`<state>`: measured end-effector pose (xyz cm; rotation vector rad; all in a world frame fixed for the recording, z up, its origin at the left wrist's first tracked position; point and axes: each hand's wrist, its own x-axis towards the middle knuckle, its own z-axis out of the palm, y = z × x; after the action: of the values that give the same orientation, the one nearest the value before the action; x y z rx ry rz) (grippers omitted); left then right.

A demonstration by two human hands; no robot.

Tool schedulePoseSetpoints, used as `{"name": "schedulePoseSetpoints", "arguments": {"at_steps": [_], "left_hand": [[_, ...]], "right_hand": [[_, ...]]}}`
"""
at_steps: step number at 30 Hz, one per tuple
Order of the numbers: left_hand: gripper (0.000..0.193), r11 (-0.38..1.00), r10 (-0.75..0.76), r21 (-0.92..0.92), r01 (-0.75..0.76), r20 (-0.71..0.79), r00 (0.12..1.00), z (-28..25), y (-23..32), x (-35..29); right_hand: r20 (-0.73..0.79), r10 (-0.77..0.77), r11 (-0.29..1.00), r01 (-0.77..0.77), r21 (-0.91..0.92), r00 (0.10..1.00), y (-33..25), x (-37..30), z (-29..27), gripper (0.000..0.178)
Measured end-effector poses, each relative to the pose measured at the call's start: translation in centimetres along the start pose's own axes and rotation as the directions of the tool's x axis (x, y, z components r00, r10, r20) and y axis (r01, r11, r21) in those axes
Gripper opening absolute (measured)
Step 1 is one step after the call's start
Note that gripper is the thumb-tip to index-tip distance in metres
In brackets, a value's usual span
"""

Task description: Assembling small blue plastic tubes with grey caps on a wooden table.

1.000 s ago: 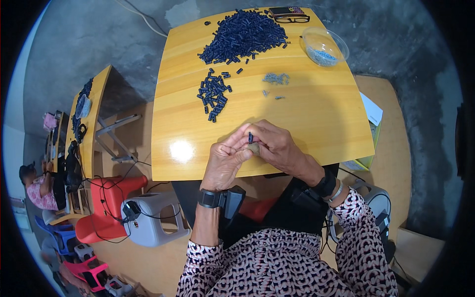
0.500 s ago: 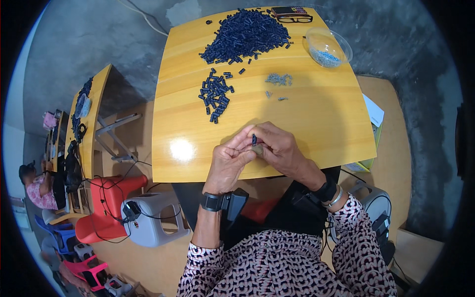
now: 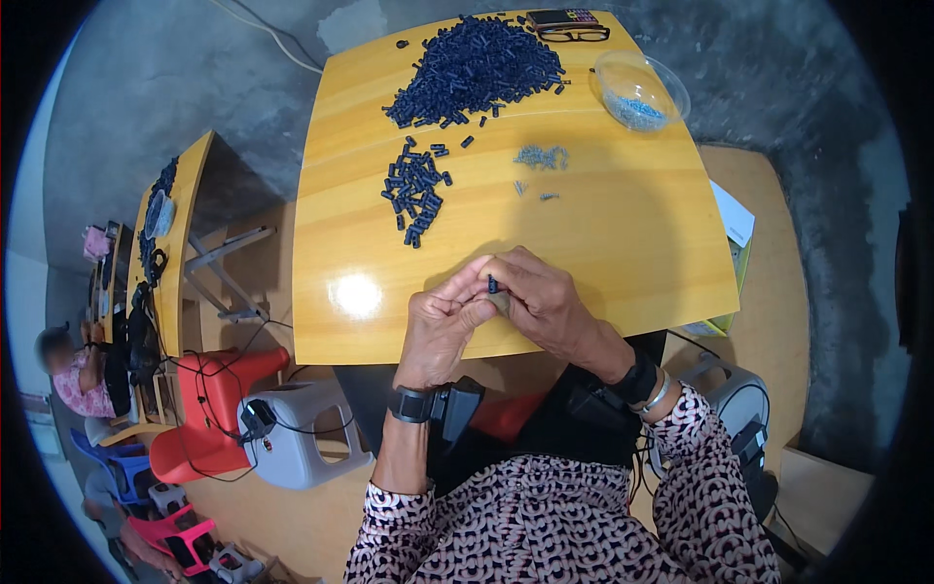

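Observation:
Close together over the near edge of the yellow table (image 3: 603, 243), my two hands meet at the fingertips. Between them is a small black plastic piece (image 3: 492, 283), short and tube-like. My left hand (image 3: 438, 326) pinches it from the left, fingers closed. My right hand (image 3: 547, 300) is closed on it from the other side, index finger along its top. A small greyish-tan patch (image 3: 500, 303) shows just below the piece; what it is I cannot make out. Ahead lie a small heap of like black pieces (image 3: 413, 195) and a scatter of small silver screws (image 3: 543, 156).
A large pile of black pieces (image 3: 477, 73) covers the table's far part. A clear bowl (image 3: 640, 92) with small metal parts stands far right, near glasses (image 3: 574, 34) and a calculator (image 3: 562, 17). Red chair (image 3: 209, 414) and grey stool (image 3: 297, 433) stand left; another person (image 3: 83, 370) sits beyond.
The black piece appears shorter between my fingertips, with slightly less of it showing. My hands keep the same pinch; the whole view has shifted a little.

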<state>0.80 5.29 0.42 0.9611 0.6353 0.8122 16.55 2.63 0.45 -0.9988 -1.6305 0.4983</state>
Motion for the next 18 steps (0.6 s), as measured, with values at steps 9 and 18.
{"name": "schedulePoseSetpoints", "arguments": {"at_steps": [9,18], "left_hand": [[0.058,0.998,-0.009,-0.062,0.011,0.022,1.0,-0.1,0.1,0.1],[0.064,0.999,0.026,-0.048,-0.019,0.148,0.989,-0.8,0.0,-0.3]], "right_hand": [[0.015,0.002,0.998,-0.001,-0.061,1.0,-0.3,0.1,-0.2,0.022],[-0.049,-0.155,0.987,0.152,-0.057,0.987,-0.1,-0.6,-0.2,0.029]]}}
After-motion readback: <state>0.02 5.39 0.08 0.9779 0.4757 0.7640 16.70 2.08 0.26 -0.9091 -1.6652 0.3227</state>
